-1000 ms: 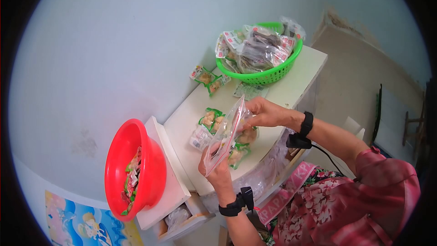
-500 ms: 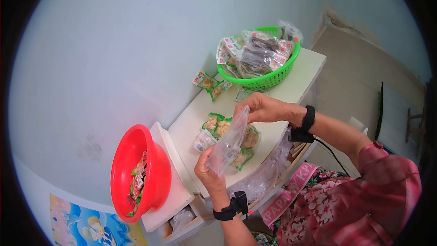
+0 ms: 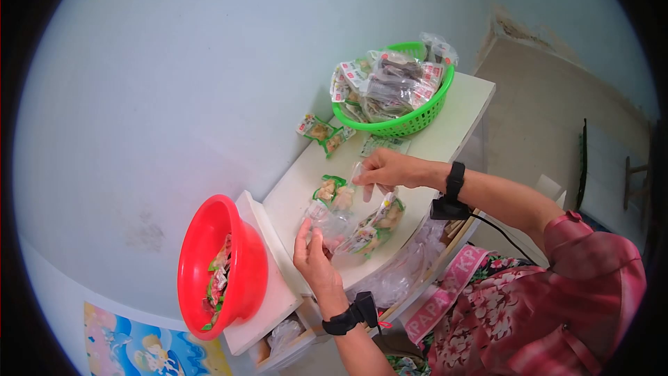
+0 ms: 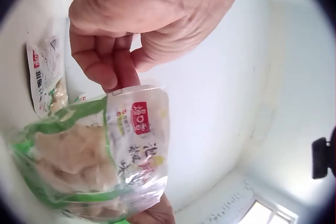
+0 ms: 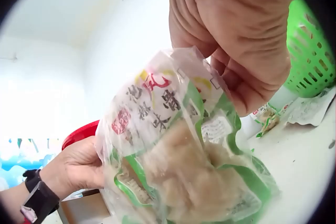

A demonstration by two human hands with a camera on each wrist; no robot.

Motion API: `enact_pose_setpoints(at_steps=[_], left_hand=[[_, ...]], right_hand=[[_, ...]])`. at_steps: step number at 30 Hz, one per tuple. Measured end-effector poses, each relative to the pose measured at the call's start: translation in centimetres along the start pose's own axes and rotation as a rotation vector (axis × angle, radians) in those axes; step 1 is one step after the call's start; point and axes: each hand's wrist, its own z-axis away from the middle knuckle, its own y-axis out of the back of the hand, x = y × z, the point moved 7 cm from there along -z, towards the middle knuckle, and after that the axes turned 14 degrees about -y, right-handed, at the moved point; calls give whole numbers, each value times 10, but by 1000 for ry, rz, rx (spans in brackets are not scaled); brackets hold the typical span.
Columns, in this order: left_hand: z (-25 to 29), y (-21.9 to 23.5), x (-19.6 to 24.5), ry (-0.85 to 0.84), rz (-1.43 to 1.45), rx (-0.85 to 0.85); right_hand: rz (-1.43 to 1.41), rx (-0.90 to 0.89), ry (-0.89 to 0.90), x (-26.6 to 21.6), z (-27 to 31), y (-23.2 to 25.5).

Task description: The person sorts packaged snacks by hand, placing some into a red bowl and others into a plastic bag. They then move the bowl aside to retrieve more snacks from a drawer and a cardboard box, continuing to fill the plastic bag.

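Observation:
Both hands hold a clear plastic bag [image 3: 332, 224] over the white table. Snack packets [image 5: 194, 166] with green edges and pale chunky pieces show through it in the right wrist view. My left hand [image 3: 320, 264] grips the bag's left side; in the left wrist view its curled fingers [image 4: 97, 71] meet the top edge of the printed plastic. At the other side, my right hand [image 3: 393, 168] pinches the upper edge. Just behind the bag, another green-edged packet [image 3: 328, 188] lies on the table.
A green basket [image 3: 410, 125] heaped with packets stands at the table's far end, with two packets [image 3: 325, 132] by the wall. On the left, a red basin [image 3: 254, 271] holds several small packets. A drawer [image 3: 417, 264] at the front edge contains clear plastic bags.
The clear bag, earlier stretched upright between both hands, now hangs lower and opens out, showing the packets. My left hand's fingers have straightened somewhat, and the right hand has shifted slightly.

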Motion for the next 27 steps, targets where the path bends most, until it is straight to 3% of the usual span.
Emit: enact_pose_setpoints(at_steps=[4,7,10,13,17,20,22,25,27], left_hand=[[4,15,-2,-71,-198,98],[14,13,34,-429,-432,164],[30,-19,73,-686,-474,2],[39,-57,84,-794,-610,-367],[37,-70,50,-614,-741,-604],[29,-58,34,-466,-705,-582],[28,-61,37,-452,-766,-623],[23,-66,44,-428,-848,-682],[19,-68,42,-385,-871,-710]], right_hand=[[-7,19,-21,18,-11,0],[-8,27,-75,27,-16,-1],[33,17,-18,27,-18,-3],[111,18,4,27,-17,0],[95,-9,-105,48,-19,5],[150,30,-130,64,-24,15],[245,70,-154,64,-17,17],[287,172,-35,65,-16,21],[182,275,148,53,-6,25]])
